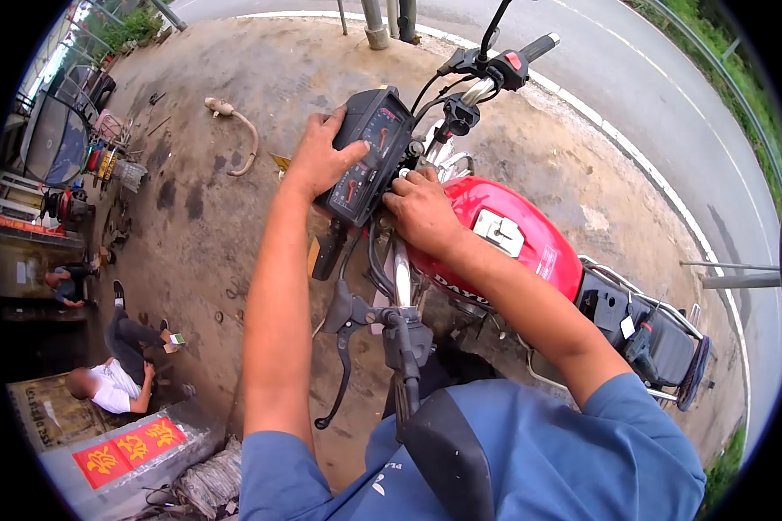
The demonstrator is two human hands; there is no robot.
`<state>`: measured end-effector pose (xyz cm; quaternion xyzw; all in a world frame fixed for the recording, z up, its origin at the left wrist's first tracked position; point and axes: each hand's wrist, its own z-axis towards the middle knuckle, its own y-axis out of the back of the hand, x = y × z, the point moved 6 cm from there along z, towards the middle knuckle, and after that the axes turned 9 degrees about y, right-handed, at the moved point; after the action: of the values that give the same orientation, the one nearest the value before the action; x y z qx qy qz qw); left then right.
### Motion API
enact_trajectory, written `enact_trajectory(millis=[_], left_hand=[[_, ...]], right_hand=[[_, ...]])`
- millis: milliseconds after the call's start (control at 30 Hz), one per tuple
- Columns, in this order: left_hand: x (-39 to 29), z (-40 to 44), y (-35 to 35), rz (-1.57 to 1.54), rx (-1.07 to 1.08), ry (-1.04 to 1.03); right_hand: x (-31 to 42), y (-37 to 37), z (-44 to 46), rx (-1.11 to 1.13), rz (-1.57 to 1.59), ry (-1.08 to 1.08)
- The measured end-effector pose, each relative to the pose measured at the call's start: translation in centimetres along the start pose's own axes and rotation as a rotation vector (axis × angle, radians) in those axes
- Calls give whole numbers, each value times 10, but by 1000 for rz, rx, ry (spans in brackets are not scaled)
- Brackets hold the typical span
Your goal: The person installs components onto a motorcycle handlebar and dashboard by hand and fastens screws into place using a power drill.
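A black instrument cluster (370,156) with two dials sits tilted at the front of a red motorcycle. My left hand (326,158) grips its left side, with the thumb lying across the dial face. Just behind the cluster, my right hand (423,211) has its fingers curled down by the steering head, and what they hold is hidden. My right wrist passes over the front of the red fuel tank (530,233). A clutch lever (344,378) and a handlebar grip (402,360) lie close to my body. The other handlebar grip (540,47) points toward the road.
On the motorcycle's seat (669,347) lies a power drill (641,347). A hose-like piece (250,143) is on the stained ground. A seated person (122,382) and another person (68,285) are at left, near a metal box (139,460) with red paper. A road (669,122) runs along the right.
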<state>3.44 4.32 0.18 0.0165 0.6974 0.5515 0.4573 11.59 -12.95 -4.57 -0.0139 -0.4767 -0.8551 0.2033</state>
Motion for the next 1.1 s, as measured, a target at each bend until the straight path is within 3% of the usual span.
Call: enact_trajectory(millis=[300,833,933,1033,1100], left_hand=[[1,0,-1,-4,-6,-11],[-2,-2,-1,-11,16,-7],[-5,-3,-1,15,20,-24],[-2,-1,-3,17,47,-18],[5,-7,-5,44,27,-26]], right_hand=[[-3,-8,3,40,-148,65],[-5,-6,-1,-18,-117,113],[-5,-6,-1,121,-160,133],[5,31,-21,-125,-121,54],[19,58,-57,-116,-76,-34]])
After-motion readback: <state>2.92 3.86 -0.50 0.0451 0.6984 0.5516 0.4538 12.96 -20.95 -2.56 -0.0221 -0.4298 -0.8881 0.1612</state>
